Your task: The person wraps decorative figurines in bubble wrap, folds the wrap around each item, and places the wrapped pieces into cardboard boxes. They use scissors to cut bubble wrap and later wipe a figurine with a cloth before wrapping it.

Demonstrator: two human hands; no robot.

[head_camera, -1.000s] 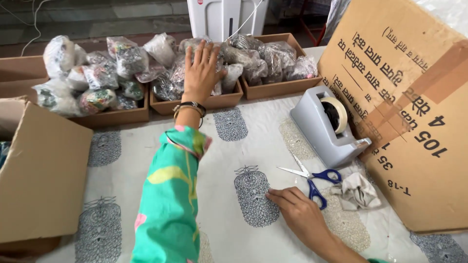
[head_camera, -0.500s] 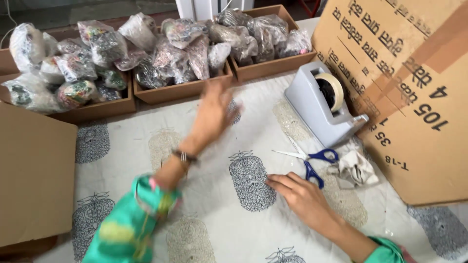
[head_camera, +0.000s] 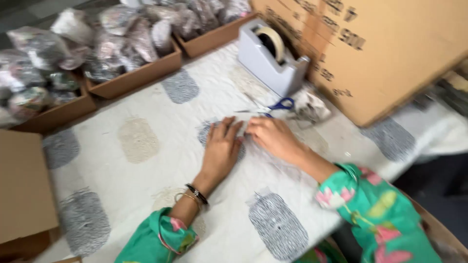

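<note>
Lying flat on the printed tablecloth [head_camera: 146, 160], the left hand [head_camera: 222, 148] is being pressed palm-down, fingers spread, grasping nothing; whether the right hand [head_camera: 273, 138] is pinching anything cannot be told. Blue-handled scissors [head_camera: 273, 106] are lying just beyond: a knuckle risks being nicked. Bagged bundles [head_camera: 122, 41] are being kept in brown trays; a large printed carton [head_camera: 385, 48] is standing right, beside a grey tape dispenser [head_camera: 270, 58].
</note>
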